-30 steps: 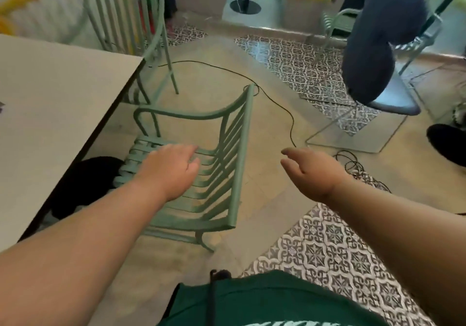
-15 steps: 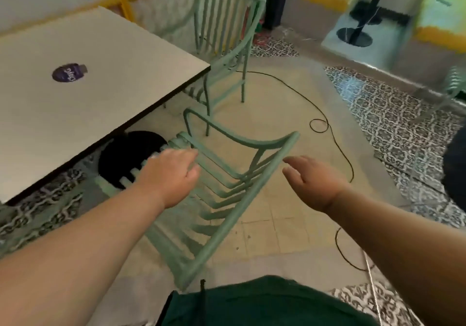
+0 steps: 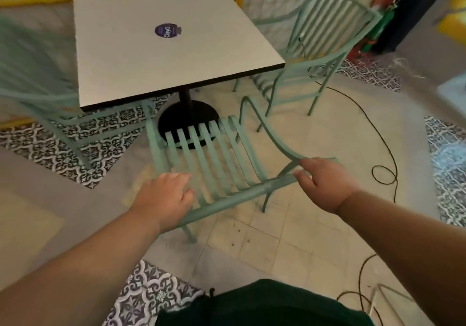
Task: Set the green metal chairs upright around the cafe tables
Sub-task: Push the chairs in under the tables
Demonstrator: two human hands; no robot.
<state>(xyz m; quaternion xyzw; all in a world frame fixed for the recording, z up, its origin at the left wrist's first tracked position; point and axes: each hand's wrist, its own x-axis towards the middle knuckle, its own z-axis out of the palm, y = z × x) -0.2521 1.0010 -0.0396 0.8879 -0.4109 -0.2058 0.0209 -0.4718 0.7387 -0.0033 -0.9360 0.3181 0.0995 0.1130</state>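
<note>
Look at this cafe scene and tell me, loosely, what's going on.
A person stands behind a green chair that faces the table. The left hand and right hand grip the two ends of its top back rail. The chair appears to stand on its legs, seat toward the table. A second chair is upright on the table's right, and a third chair on the left is too blurred to judge.

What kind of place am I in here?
Probably a cafe: a square white pedestal table with a round purple sticker, slatted green metal chairs around it, patterned black-and-white floor tiles.
</note>
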